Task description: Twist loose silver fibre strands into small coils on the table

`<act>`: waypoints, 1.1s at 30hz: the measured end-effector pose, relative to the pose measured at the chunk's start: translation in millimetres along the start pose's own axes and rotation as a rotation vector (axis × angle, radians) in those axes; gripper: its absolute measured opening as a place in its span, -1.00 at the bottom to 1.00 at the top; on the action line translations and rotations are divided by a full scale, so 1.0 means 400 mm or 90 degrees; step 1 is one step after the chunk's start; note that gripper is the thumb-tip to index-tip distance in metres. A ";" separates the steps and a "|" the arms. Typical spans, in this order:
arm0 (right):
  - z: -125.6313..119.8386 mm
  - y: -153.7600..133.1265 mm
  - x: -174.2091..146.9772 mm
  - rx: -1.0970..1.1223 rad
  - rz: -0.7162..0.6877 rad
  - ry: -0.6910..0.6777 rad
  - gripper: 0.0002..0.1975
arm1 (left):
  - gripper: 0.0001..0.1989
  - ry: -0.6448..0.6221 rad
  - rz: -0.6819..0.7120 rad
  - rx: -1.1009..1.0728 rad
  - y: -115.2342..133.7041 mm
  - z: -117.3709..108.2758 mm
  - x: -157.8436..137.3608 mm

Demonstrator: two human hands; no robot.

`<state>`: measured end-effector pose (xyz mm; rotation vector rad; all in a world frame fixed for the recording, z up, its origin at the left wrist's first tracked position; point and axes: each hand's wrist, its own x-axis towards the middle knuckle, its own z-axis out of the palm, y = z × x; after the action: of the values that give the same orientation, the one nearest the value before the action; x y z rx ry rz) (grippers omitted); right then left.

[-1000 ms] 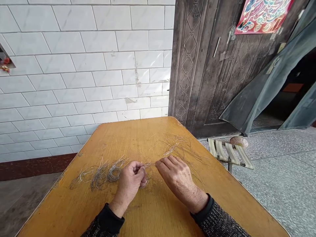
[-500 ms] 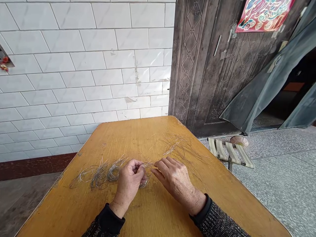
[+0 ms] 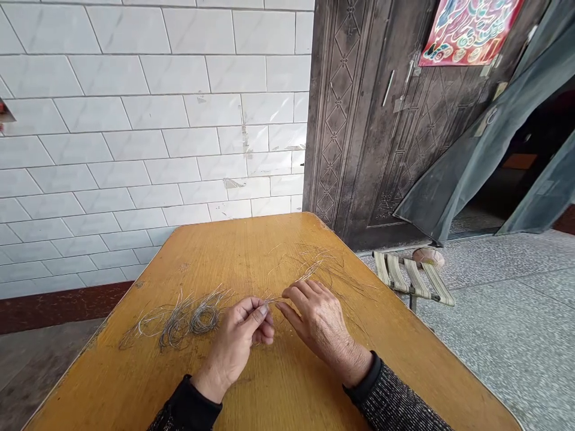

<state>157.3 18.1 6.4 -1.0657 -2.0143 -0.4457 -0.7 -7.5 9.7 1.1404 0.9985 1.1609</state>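
Thin wire strands (image 3: 275,300) stretch between my two hands above the wooden table (image 3: 287,383). My left hand (image 3: 238,341) pinches them between thumb and forefinger, its other fingers curled. My right hand (image 3: 318,326) has thumb and fingertips closed around the strands' other end, back of the hand upward; its grip is partly hidden. Left of my left hand lie coiled bundles of grey wire (image 3: 205,317), some tangled together. Beyond my right hand, loose thin wires (image 3: 314,269) spread over the table.
A white tiled wall (image 3: 148,143) stands behind the table. To the right are a dark carved door (image 3: 359,149), a hanging curtain (image 3: 458,179), and a low folding stool (image 3: 411,276) with striped straps. A round pinkish object (image 3: 429,257) rests by the stool.
The wire loop that hung between my hands and below my left fingers no longer shows there. My left thumb now points further right along the strands. The camera view has shifted slightly.
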 end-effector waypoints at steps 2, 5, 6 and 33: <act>-0.003 0.003 0.002 0.006 -0.004 0.003 -0.76 | -0.79 -0.044 -0.022 -0.062 -0.002 -0.005 0.001; -0.009 0.006 0.006 0.019 -0.030 0.013 -0.76 | -0.81 -0.107 -0.063 -0.120 0.000 -0.010 0.001; -0.010 0.007 0.007 0.023 -0.041 0.013 -0.76 | -0.82 -0.120 -0.075 -0.134 0.001 -0.011 0.001; -0.017 0.011 0.007 0.082 -0.070 -0.047 -0.76 | -0.80 -0.077 -0.094 -0.143 -0.022 -0.023 0.010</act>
<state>163.4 18.1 12.3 -0.9087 -2.1431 -0.3326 -7.5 -2.5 -0.6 0.9313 0.8231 1.0440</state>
